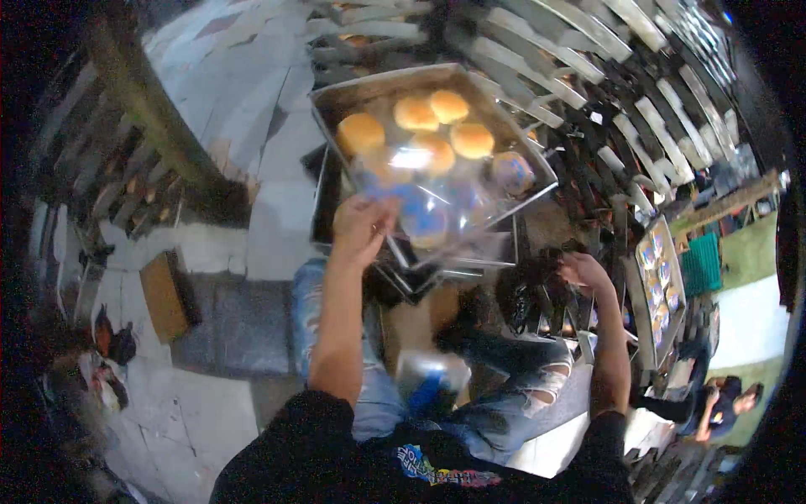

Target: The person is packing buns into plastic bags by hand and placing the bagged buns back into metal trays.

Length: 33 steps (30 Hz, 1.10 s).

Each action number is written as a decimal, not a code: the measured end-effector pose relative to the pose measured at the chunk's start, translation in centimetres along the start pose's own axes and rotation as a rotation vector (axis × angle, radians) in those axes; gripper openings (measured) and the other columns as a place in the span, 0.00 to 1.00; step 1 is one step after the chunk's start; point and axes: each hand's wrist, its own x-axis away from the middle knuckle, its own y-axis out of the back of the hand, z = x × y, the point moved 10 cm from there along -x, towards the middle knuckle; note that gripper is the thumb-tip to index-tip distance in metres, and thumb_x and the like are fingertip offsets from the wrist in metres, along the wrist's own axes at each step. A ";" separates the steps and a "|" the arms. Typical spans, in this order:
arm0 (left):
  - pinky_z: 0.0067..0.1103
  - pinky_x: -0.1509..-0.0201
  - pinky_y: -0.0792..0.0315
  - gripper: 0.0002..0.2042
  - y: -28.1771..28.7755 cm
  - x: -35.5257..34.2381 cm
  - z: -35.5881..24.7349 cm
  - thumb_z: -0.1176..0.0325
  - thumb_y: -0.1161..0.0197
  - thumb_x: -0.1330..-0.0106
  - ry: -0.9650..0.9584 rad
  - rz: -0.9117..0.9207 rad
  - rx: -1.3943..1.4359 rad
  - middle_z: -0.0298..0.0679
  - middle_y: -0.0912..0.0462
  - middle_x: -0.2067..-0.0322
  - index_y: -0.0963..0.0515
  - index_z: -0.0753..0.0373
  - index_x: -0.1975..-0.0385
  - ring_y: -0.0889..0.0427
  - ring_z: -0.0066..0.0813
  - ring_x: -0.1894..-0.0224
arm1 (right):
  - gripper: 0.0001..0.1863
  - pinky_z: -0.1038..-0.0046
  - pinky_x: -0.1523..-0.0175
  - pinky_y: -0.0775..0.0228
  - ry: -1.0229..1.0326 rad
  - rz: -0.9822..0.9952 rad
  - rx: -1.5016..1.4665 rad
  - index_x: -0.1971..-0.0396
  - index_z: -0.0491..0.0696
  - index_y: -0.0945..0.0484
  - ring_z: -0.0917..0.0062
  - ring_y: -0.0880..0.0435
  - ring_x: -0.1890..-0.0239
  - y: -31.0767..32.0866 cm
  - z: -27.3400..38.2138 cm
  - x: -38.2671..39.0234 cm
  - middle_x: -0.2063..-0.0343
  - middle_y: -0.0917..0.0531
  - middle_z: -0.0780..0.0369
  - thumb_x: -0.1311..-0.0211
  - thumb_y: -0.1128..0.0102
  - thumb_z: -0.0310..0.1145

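Note:
In front of me, a metal baking tray [382, 81] rests tilted on top of other trays. Several round golden buns [431, 154] lie loose in its far part. Over the tray's near part, my left hand [364, 230] is closed on the edge of a clear plastic bag [449, 202] with blue print, which is blurred and shiny. A wrapped bun [511, 173] sits at the tray's right corner. My right hand [585, 272] is held out to the right of the trays, fingers loosely apart, with nothing visible in it.
A clear pack with blue print [431, 382] lies between my legs. Black plastic [519, 296] hangs near my right hand. Farther right stands a tray of wrapped buns [663, 281], with a person [729, 410] beyond it. A cardboard box [166, 296] is on the left floor; slatted wood surrounds the area.

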 end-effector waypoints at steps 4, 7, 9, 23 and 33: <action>0.19 0.66 0.32 0.07 5.8 0.4 -5.2 0.82 0.49 0.47 -0.128 0.064 0.746 0.37 0.26 0.72 0.29 0.66 0.69 0.28 0.25 0.69 | 0.15 0.70 0.57 0.30 0.677 -0.790 0.813 0.58 0.43 0.27 0.69 0.21 0.63 -2.1 19.1 2.7 0.64 0.20 0.55 0.45 0.47 0.32; 0.17 0.75 0.38 0.04 8.7 1.3 -5.6 0.71 0.45 0.46 -0.165 -0.140 0.825 0.33 0.38 0.81 0.31 0.63 0.76 0.37 0.23 0.79 | 0.16 0.72 0.56 0.32 1.080 -0.237 0.415 0.58 0.40 0.29 0.70 0.22 0.60 -18.9 29.3 3.9 0.65 0.20 0.54 0.49 0.45 0.28; 0.17 0.75 0.39 0.04 8.6 0.4 -5.3 0.70 0.46 0.45 -0.175 -0.073 0.879 0.33 0.35 0.80 0.30 0.63 0.75 0.37 0.23 0.78 | 0.16 0.68 0.56 0.31 1.025 -0.010 0.520 0.59 0.44 0.26 0.60 0.22 0.61 -29.4 30.7 -1.0 0.64 0.21 0.53 0.49 0.45 0.33; 0.27 0.59 0.30 0.07 9.0 -0.5 -1.0 0.67 0.44 0.41 0.013 -0.170 0.668 0.38 0.25 0.70 0.29 0.61 0.66 0.27 0.33 0.67 | 0.24 0.64 0.65 0.30 0.824 0.403 1.245 0.73 0.41 0.22 0.61 0.21 0.68 -44.3 29.7 -5.0 0.72 0.20 0.52 0.55 0.41 0.51; 0.11 0.81 0.44 0.06 0.1 4.5 0.0 0.68 0.42 0.43 0.125 0.106 -0.198 0.30 0.30 0.82 0.28 0.63 0.75 0.35 0.13 0.82 | 0.31 0.74 0.57 0.29 0.580 0.126 -0.818 0.45 0.40 0.43 0.75 0.23 0.61 -16.8 15.7 10.4 0.58 0.25 0.61 0.48 0.41 0.32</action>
